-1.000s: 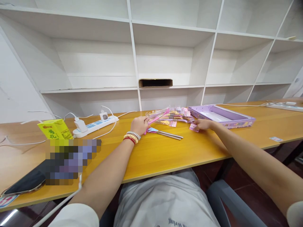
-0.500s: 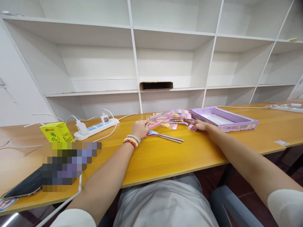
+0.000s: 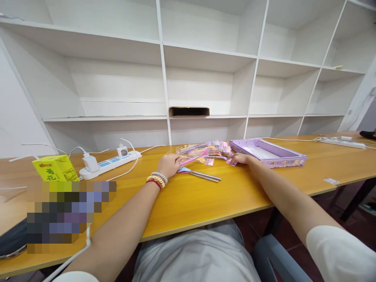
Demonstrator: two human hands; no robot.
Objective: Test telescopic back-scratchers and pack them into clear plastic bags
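Observation:
My left hand [image 3: 170,165], with bracelets at its wrist, is closed around the end of a slim pink stick [image 3: 194,157] pointing right and away from me. Just below it, thin silver rods [image 3: 205,176] with a blue-and-pink end [image 3: 184,170] lie on the table. Beyond both hands is a pile of clear plastic packets [image 3: 216,148] with pink labels and long, thin contents. At the pile's right side, my right hand [image 3: 241,158] has its fingers closed on the pink label [image 3: 232,162] of a packet. Its fingertips are partly hidden.
An open purple box tray [image 3: 289,161] stands right of the pile. On the left are a power strip [image 3: 110,164] with plugs and cables, a yellow drink carton [image 3: 55,167] and a dark flat device [image 3: 13,239]. White shelving [image 3: 201,92] rises behind, holding a cardboard box [image 3: 189,111].
The camera view has shifted, so the table and its things appear farther left. Both hands keep their hold, on the pink stick and on the packet's label, with little visible movement.

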